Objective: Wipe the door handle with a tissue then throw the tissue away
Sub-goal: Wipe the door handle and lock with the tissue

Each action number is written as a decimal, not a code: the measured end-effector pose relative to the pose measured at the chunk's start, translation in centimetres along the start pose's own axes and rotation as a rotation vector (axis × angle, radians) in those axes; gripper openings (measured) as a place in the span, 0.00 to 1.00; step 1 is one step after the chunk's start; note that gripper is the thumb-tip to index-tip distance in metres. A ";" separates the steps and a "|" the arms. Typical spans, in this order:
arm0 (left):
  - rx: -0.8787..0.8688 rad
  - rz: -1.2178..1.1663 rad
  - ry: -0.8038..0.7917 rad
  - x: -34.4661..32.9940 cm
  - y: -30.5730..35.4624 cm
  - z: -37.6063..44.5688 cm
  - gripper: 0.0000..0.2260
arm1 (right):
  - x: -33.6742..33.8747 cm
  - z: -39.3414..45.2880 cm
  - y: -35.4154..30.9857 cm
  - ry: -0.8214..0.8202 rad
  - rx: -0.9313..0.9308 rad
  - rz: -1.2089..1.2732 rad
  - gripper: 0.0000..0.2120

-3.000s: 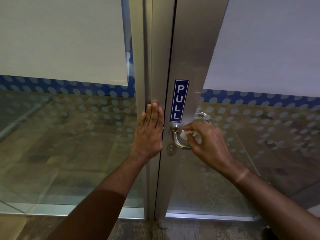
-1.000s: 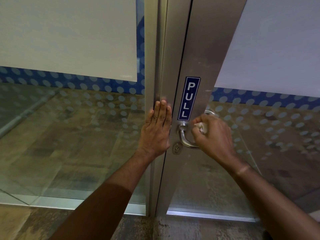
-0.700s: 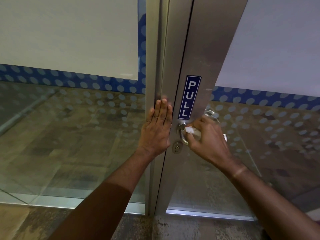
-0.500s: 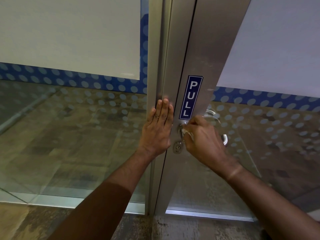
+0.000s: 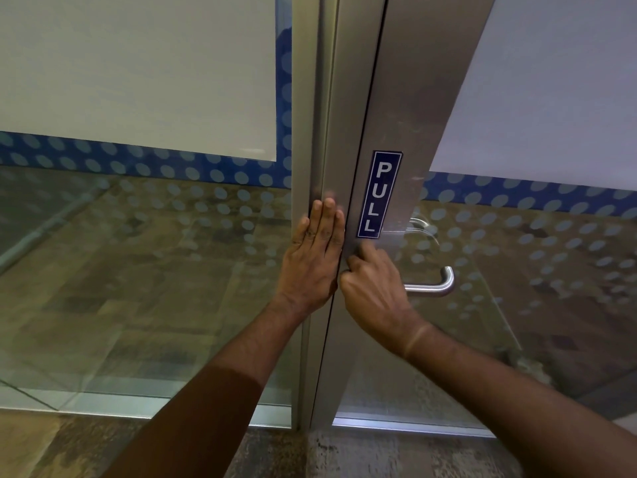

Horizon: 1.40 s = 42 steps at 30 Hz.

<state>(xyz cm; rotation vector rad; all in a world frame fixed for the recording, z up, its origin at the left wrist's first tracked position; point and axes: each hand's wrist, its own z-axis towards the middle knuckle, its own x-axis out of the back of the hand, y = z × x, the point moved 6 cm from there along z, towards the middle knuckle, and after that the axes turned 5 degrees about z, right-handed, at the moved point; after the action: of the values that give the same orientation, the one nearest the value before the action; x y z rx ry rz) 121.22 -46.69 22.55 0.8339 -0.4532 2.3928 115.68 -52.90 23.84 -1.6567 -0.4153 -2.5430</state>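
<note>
The curved steel door handle sticks out to the right of the metal door stile. My right hand is curled shut at the handle's base, just below the blue PULL sign, and hides the mounting and the lock. The white tissue lies inside this fist and does not show. My left hand rests flat against the fixed frame post left of the door gap and holds nothing.
Glass panels with frosted film and a blue dotted band stand on both sides, left and right. A second handle shows through the glass on the far side. Stone-look floor lies below.
My right hand has slid left along the handle from the bend to its base, which bares the handle's free end. The tissue has gone out of sight. The left hand stays put.
</note>
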 end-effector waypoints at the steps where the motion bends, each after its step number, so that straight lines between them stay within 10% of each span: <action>1: -0.002 0.003 -0.004 0.0 0.0 0.0 0.51 | -0.1 -0.3 0.0 -0.001 0.007 -0.017 0.07; 9: -0.010 -0.020 0.034 -0.2 -0.1 0.0 0.50 | 3.6 -2.0 5.4 0.358 -0.309 0.541 0.04; 20: -0.028 -0.044 0.019 -0.3 0.0 -0.2 0.42 | 0.8 -1.8 8.5 0.020 -0.637 0.612 0.03; 25: -0.024 -0.045 0.031 -0.3 0.0 0.1 0.46 | 3.1 -4.5 9.8 0.330 -0.725 0.807 0.10; 31: -0.033 -0.039 0.033 -0.5 0.1 0.0 0.43 | 0.7 -7.9 3.1 0.333 -0.782 1.378 0.06; 34: -0.034 -0.044 0.039 -0.4 0.0 0.1 0.42 | -3.7 -8.8 0.6 0.290 -1.119 1.830 0.03; 37: -0.039 -0.048 0.052 -0.6 0.1 -0.1 0.41 | -6.4 -7.9 1.0 0.447 -1.419 2.144 0.04; 42: -0.029 -0.054 0.080 -0.8 0.0 -0.1 0.40 | -7.3 -5.7 2.3 0.675 -1.368 2.314 0.10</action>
<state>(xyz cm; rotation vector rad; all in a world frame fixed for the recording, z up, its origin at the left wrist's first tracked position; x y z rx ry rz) 121.73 -46.95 22.00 0.7258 -0.4279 2.3550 114.16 -57.17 15.49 -0.0764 2.0455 -0.7775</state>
